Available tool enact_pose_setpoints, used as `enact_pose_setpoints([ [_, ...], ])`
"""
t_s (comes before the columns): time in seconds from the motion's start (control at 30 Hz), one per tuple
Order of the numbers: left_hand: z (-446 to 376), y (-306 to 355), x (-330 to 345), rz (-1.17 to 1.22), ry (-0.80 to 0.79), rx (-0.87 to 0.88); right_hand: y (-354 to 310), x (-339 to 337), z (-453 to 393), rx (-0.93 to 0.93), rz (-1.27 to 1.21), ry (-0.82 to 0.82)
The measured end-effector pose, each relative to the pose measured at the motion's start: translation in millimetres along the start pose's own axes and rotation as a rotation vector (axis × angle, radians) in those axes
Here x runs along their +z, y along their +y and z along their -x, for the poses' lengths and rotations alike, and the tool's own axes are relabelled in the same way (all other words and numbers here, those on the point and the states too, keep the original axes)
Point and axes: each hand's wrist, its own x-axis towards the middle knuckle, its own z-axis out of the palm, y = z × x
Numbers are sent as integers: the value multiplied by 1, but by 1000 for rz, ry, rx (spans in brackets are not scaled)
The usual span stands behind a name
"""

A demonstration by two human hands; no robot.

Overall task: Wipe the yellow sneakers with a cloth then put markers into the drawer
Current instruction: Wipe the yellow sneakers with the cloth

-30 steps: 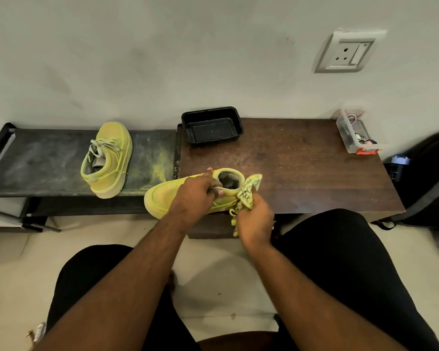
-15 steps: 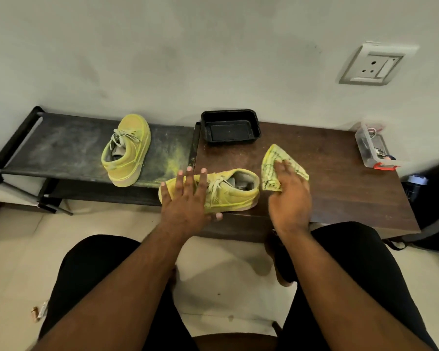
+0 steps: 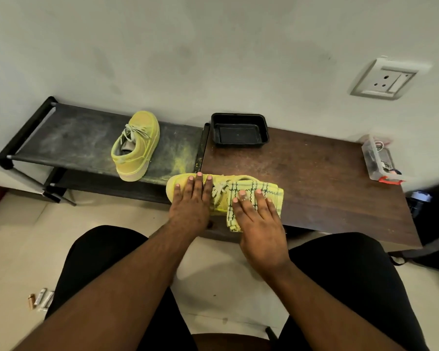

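A matt, suede-like finish is shown by the yellow sneakers (image 3: 137,145). The cloth (image 3: 254,191) is woven and checked. Dark, scuffed wood is seen on the table (image 3: 314,181); the tray (image 3: 239,130) is glossy black plastic, the rack (image 3: 74,140) dusty and metal-framed.

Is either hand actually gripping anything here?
No. The left hand lies flat on the near sneaker toe; the right hand presses the cloth over its heel with straight fingers.
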Motion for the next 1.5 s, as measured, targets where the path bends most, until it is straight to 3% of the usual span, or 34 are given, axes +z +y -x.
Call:
enact_pose_setpoints([
  [0.1, 1, -7, -7, -8, -23, 30, 19, -3, 0, -250, 175, -13],
  [0.23, 3, -12, -12, -30, -65, 59, 57, -6, 2, -844, 404, -121],
  [0.4, 1, -21, -21, 2, -123, 109, 54, -34, -33, -1186, 360, -21],
  [0.5, 2, -31, -29, 50, -147, 146, 34, -25, -53, -1327, 360, -66],
  [0.6, -1, -40, -36, 85, -159, 170, 28, -12, -66, -1199, 503, -276],
  [0.7, -2, -44, -39, 111, -184, 173, 39, -3, -60, -1231, 477, -364],
  [0.8, -4, -43, -38, 95, -183, 176, 61, 4, -42, -1235, 513, -700],
  [0.9, -6, -40, -37, 80, -178, 162, 86, -8, -39, -1025, 458, -893],
  [1.0, -7, -34, -38, 58, -180, 143, 85, -29, -35, -954, 333, -793],
  [1.17, -7, -28, -41, 51, -167, 105, 55, -32, -23, -1032, 150, -344],
  [1.23, -3, -27, -43, 63, -156, 97, 58, -27, -26, -949, 168, -400],
  [1.37, 4, -25, -43, 143, -129, 63, 86, -36, -24, -479, 281, -816],
  [1.43, 5, -17, -47, 162, -64, 26, 101, -49, -26, -240, 135, -793],
  [1.5, 8, 0, -56, 192, 122, 3, 114, -60, -32, -5, -36, -648],
])
